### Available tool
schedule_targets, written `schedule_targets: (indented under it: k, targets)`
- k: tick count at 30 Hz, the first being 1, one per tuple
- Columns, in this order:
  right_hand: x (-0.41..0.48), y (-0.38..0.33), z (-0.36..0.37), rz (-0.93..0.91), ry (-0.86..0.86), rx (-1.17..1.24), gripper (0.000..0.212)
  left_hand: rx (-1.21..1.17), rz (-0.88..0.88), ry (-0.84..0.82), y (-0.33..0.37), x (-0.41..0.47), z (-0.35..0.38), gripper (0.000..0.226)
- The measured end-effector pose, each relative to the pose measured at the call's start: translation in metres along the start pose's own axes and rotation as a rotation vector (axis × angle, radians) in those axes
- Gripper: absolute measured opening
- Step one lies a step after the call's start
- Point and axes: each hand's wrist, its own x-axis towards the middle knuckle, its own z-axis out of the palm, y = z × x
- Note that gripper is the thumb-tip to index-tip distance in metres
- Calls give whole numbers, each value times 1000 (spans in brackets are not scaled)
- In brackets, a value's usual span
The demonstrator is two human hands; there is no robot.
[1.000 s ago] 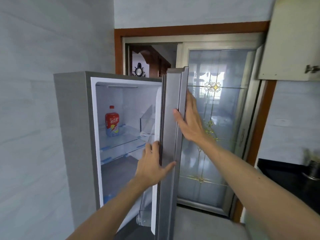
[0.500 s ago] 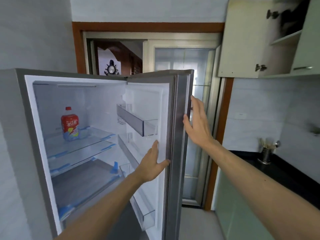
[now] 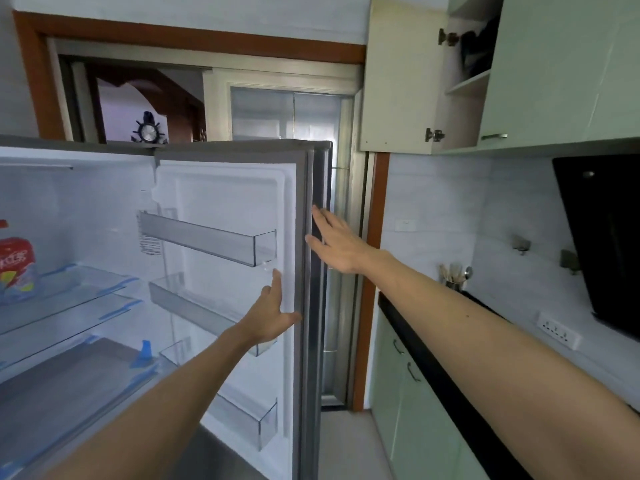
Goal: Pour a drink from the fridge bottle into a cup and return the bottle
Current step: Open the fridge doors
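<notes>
Bottle (image 3: pixel 15 268): red label, red cap, cut off by the pic's left edge. It stands upright on the top glass shelf (image 3: pixel 79 282) inside the fridge, towards the back and well apart from both hands. 2 more shelves sit below it, w/ blue tape on their front edges.

Fridge door (image 3: pixel 221 188) is swung wide open, white inner liner facing the camera. There are 3 clear door bins, and the upper bin (image 3: pixel 207 242) has nothing visible in it.

Left hand (image 3: pixel 268 315): flat, fingers straight and pointing up. Palm is against the inner liner near the door's free edge, btwn the mid bins and the gasket, w/ the thumb spread towards the gasket. It grips nothing.

Right hand (image 3: pixel 337 242): also flat, fingers straight. Fingertips are at the door's outer edge, higher than the left hand, and look to be touching it. It holds nothing. The hands are apart, w/ the door edge btwn them.

Behind the fridge top is a ship's-wheel clock (image 3: pixel 149 131) in a wood-framed doorway, w/ a sliding glass door (image 3: pixel 287 116) beside it. To the right:
- A wall cabinet (image 3: pixel 398 81), its door open.
- A black range hood (image 3: pixel 602 237).
- A socket strip (image 3: pixel 557 330) on the tiles.
- A black counter (image 3: pixel 450 386) over pale green cupboards.
- A utensil holder (image 3: pixel 453 284) at the counter's far end.
</notes>
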Motion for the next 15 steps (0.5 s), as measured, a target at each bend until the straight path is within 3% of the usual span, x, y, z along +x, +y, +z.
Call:
schedule_targets:
  k: [8, 15]
  targets:
    - [24, 26, 2, 53, -137, 45, 72, 108, 63, 19, 10, 26, 14, 103]
    - [37, 42, 4, 72, -138, 77, 72, 173, 49, -20, 13, 47, 18, 107]
